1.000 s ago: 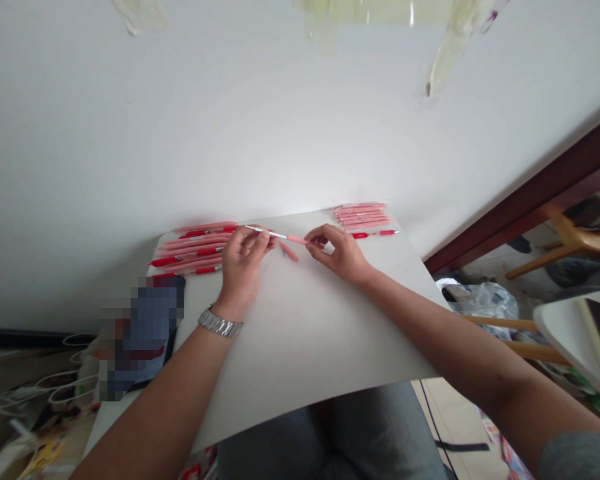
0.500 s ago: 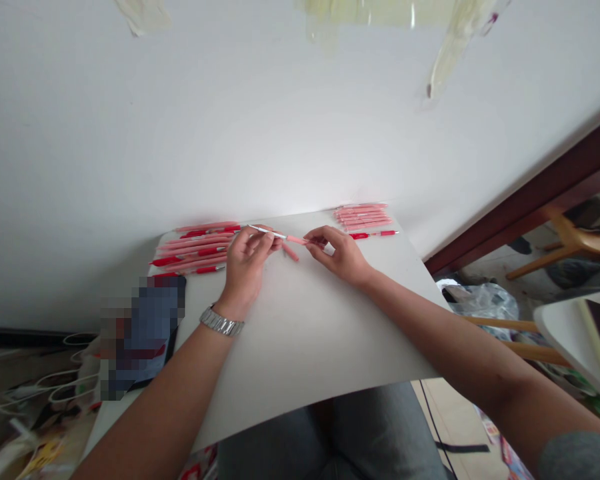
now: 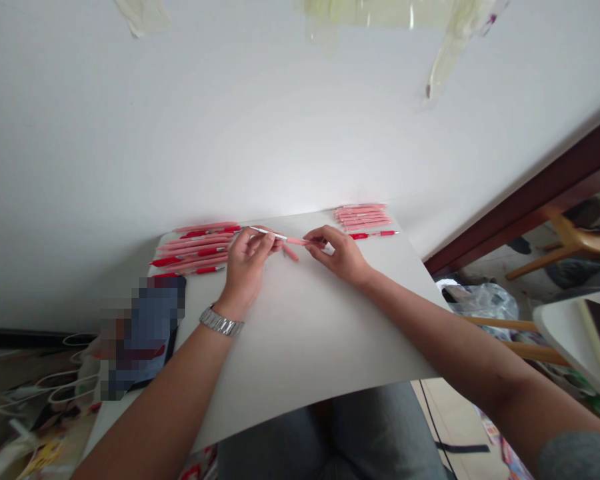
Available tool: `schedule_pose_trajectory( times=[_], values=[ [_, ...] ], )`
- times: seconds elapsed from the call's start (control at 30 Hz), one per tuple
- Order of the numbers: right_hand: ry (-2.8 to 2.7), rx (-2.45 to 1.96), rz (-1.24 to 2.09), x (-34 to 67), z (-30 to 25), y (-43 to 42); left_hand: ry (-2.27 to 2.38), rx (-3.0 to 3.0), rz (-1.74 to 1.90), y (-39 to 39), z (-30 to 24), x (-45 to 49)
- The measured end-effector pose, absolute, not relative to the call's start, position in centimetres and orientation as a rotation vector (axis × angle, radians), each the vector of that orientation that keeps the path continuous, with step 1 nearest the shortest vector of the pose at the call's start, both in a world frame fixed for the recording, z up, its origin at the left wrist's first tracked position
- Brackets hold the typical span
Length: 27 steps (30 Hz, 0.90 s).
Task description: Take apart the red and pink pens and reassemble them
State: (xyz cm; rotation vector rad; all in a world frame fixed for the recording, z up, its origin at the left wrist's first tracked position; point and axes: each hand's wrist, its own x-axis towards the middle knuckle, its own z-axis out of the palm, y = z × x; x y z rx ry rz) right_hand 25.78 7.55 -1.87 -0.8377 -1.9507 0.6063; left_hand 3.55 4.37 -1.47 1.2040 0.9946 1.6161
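Slim white rod (image 3: 281,237) runs L from pink pen pc. (image 3: 295,241), held aslant, R end lower; 2nd pink pc. (image 3: 291,253) lies on tabletop (image 3: 320,333) nr. it.

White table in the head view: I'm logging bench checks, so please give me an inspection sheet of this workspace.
Surface: white table against a wall.
Job's things: mixed pink and red pens at the left; stacked pink pens at the right, a red pen in front; a loose pink pen piece between the hands.
Clutter: pixelated item at the left edge, identity unclear.
Grip: left hand holds the white part of a white-and-pink pen piece; right hand pinches its pink end.
Cables: white cables, lower left.
Surroundings: wooden stool, clear plastic bag, right.
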Motion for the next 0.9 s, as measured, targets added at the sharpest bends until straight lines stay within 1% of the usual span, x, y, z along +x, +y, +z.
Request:
schedule_pose_trajectory(
  times=[0.27, 0.9],
  values=[
    [-1.948, -0.761, 0.611, 25.79, -1.86, 7.63, 0.998, 1.175, 1.618, 4.48, -1.63, 3.57],
    [-1.926, -0.768, 0.594, 25.88, -1.83, 7.63, 1.007, 1.148, 1.619, 4.62, -1.8, 3.53]
  ],
)
